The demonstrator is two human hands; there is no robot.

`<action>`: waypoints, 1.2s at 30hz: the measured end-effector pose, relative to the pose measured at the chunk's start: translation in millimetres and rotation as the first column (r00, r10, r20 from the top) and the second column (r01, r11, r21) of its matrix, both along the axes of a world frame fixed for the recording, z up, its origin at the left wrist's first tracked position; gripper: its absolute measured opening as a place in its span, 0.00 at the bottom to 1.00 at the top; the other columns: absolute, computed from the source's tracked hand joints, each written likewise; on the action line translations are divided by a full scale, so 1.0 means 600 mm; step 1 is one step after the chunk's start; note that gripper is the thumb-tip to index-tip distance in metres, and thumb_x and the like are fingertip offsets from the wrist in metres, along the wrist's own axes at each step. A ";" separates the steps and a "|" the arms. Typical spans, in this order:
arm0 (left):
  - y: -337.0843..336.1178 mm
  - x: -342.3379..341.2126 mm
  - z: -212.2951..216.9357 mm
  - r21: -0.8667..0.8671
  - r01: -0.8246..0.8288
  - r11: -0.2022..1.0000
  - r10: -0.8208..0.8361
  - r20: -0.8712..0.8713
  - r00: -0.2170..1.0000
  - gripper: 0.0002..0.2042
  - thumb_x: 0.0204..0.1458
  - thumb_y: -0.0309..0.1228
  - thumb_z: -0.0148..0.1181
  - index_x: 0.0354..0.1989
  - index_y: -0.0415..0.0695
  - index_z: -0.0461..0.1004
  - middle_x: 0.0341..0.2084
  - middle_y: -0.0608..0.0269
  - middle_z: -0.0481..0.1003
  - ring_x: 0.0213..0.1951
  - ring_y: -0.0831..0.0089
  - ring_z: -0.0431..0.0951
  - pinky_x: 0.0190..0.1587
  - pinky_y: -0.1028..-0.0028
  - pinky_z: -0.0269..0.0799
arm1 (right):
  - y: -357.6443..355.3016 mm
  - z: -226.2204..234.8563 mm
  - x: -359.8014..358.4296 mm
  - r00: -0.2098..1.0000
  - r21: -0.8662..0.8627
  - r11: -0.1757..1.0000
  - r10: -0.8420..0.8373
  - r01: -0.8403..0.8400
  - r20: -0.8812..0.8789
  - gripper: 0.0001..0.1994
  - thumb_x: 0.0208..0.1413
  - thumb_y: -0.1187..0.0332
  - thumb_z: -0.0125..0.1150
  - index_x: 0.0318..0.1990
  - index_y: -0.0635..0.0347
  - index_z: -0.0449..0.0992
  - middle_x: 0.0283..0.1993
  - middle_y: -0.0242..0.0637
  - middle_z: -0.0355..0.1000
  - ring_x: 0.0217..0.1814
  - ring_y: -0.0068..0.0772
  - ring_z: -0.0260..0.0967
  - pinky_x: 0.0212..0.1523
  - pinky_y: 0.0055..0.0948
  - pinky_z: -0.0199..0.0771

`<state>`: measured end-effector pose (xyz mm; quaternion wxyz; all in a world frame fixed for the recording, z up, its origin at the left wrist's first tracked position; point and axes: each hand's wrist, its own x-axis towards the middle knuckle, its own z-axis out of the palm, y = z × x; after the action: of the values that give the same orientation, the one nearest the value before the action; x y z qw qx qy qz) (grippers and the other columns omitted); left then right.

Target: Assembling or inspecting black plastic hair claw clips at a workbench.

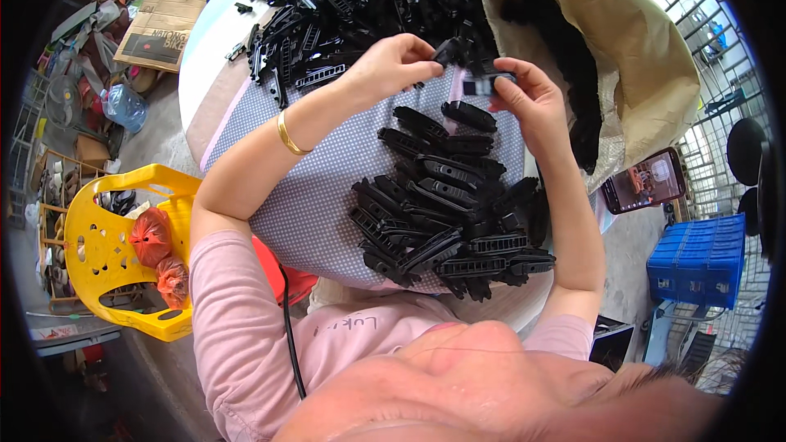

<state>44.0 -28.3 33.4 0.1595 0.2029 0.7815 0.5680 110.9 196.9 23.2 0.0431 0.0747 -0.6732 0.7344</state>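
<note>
A: Take the view as a dial, twelve at its top edge. What are the hands doing?

B: Around one o'clock, each pinches its own piece. The left hand (386, 67) has thumb and forefinger nearly together on a stubby black part (446, 51); the right hand (532, 102) grips a dark part with a pale end (481, 84) much the same way, its fingers parted only by that thickness.

A: Are the two touching?

B: I can't tell; they're blurred and close beside each other.

A: So which step is this?

B: I'd judge it as small-part handling, one piece per hand. The next move seems to call for a light fingertip grip and the two ends kept in line.

A: And the other pieces?

B: A loose heap (360, 20) of hard, glossy black plastic spreads at twelve, some pieces slotted like little ladders. Just off centre, toward four, lies a tidier stack (446, 190) of slim bodies with rounded ends and ribbed sides, overlapping at a slant.

A: Lying on what?

B: A cloth-covered bench (295, 164), printed with small pale dots on grey-blue. At two o'clock a creased tan sack (647, 49) gapes, its dark contents (565, 57) unreadable.
</note>
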 end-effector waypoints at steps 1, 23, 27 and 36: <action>0.002 0.004 -0.002 0.130 0.075 0.989 -0.086 0.086 0.993 0.19 0.51 0.32 0.61 0.47 0.33 0.68 0.36 0.57 0.76 0.33 0.77 0.74 0.34 0.77 0.72 | -0.009 0.001 0.004 0.999 -0.072 0.996 0.052 -0.053 -0.012 0.13 0.54 0.73 0.60 0.47 0.65 0.71 0.36 0.34 0.73 0.33 0.24 0.73 0.36 0.22 0.77; 0.002 0.051 0.021 0.035 0.268 0.963 -0.269 0.022 0.963 0.21 0.54 0.32 0.59 0.54 0.34 0.67 0.26 0.64 0.75 0.28 0.81 0.74 0.32 0.80 0.72 | -0.043 0.020 0.035 0.825 0.644 0.680 0.102 0.350 -0.556 0.13 0.44 0.76 0.66 0.40 0.65 0.76 0.33 0.41 0.74 0.30 0.29 0.71 0.33 0.23 0.71; -0.004 0.055 0.012 -0.189 0.200 0.961 -0.246 -0.269 0.931 0.23 0.47 0.27 0.63 0.53 0.34 0.68 0.26 0.62 0.76 0.29 0.81 0.74 0.32 0.78 0.72 | -0.045 0.008 0.033 0.807 0.649 0.696 0.170 0.308 -0.566 0.17 0.42 0.73 0.68 0.43 0.64 0.75 0.36 0.41 0.74 0.35 0.36 0.71 0.38 0.28 0.71; 0.003 0.072 -0.014 -0.251 0.067 0.966 -0.239 -0.758 0.607 0.18 0.44 0.29 0.63 0.45 0.39 0.71 0.31 0.50 0.76 0.32 0.55 0.77 0.35 0.67 0.74 | -0.029 0.020 0.029 0.775 0.794 0.449 0.288 0.410 -0.563 0.20 0.38 0.66 0.69 0.42 0.61 0.74 0.37 0.41 0.74 0.42 0.42 0.70 0.46 0.36 0.65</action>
<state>87.1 -26.4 25.2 -0.1291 0.4792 0.8043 0.3269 128.2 179.5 35.2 0.2478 0.2994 -0.9002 0.1961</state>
